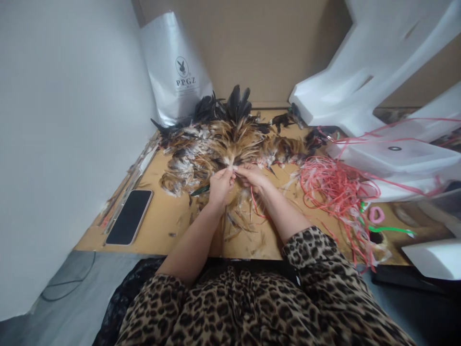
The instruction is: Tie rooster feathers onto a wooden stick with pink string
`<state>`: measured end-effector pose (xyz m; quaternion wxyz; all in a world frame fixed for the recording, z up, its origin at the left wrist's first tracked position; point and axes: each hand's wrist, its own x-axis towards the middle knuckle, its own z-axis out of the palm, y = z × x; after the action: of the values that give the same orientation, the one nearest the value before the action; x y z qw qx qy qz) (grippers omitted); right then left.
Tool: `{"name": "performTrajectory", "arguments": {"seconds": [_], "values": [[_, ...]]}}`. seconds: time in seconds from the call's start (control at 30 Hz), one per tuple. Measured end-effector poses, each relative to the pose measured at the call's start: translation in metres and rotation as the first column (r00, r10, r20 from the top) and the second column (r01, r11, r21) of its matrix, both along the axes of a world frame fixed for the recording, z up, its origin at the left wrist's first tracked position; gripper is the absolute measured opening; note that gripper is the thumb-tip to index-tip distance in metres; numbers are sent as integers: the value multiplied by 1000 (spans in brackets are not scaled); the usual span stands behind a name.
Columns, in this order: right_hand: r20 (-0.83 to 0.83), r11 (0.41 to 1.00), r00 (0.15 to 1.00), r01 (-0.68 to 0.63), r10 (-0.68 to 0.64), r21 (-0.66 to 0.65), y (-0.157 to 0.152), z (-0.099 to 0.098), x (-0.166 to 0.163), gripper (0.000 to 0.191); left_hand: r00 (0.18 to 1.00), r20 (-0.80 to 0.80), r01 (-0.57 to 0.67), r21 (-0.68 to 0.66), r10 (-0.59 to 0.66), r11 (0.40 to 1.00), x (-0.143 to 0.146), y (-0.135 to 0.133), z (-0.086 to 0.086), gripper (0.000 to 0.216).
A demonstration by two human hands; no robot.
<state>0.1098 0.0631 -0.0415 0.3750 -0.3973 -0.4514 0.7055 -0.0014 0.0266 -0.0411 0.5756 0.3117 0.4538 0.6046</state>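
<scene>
A fanned bunch of brown feathers with dark tips stands between my hands, its pale base pinched at the bottom. My left hand closes thumb and fingers on that base from the left. From the right, my right hand pinches the same spot, its fingertips almost touching the left ones. A thin red string hangs down beside my right hand; whether the fingers hold it I cannot tell. Behind and to the left lies a heap of brown and white feathers. More brown feathers lie to the right.
A black phone lies at the table's left front. At the back left stands a white bag. Tangled red strings spread on the right, near a pink ring and white foam pieces. A wall borders the left.
</scene>
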Motion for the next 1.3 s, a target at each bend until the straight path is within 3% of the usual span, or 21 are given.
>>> {"name": "performTrajectory", "arguments": {"seconds": [0.23, 0.4, 0.53, 0.67, 0.8, 0.87, 0.93, 1.03, 1.1, 1.2, 1.3], "values": [[50, 995, 994, 101, -101, 13, -2, 0, 1, 48, 993, -121, -7, 60, 14, 998, -1, 2, -5, 22], [107, 969, 978, 158, -180, 191, -5, 3, 2, 39, 985, -172, -18, 74, 31, 997, -5, 6, -7, 22], [156, 931, 972, 114, -177, 347, -6, 4, 6, 31, 971, -239, -2, 109, 28, 994, -9, 8, -4, 24], [234, 937, 965, 33, -121, 349, -9, 8, 7, 29, 936, -350, 19, 176, 45, 984, -13, 9, 3, 25], [249, 901, 963, -11, -108, 433, -15, 17, 7, 27, 883, -465, 64, 248, 60, 967, -15, 2, 10, 21], [321, 884, 941, -53, -112, 464, -18, 24, 9, 26, 804, -587, 103, 288, 90, 952, -19, -3, 14, 18], [450, 843, 888, -165, -99, 512, -20, 33, 12, 25, 630, -768, 184, 294, 117, 938, -24, -9, 17, 15], [678, 688, 721, -420, -142, 591, -22, 55, 20, 19, 264, -960, 324, 182, 96, 929, -35, -16, 21, 18], [744, 566, 615, -528, -259, 633, -20, 73, 25, 13, 98, -992, 382, 105, 73, 918, -41, -21, 25, 25], [719, 449, 553, -562, -421, 695, -14, 96, 29, 9, 50, -995, 459, 100, 86, 883, -46, -28, 35, 35], [686, 428, 546, -537, -481, 727, -4, 107, 28, 8, 144, -978, 493, 206, 154, 845, -46, -33, 48, 43]]}}
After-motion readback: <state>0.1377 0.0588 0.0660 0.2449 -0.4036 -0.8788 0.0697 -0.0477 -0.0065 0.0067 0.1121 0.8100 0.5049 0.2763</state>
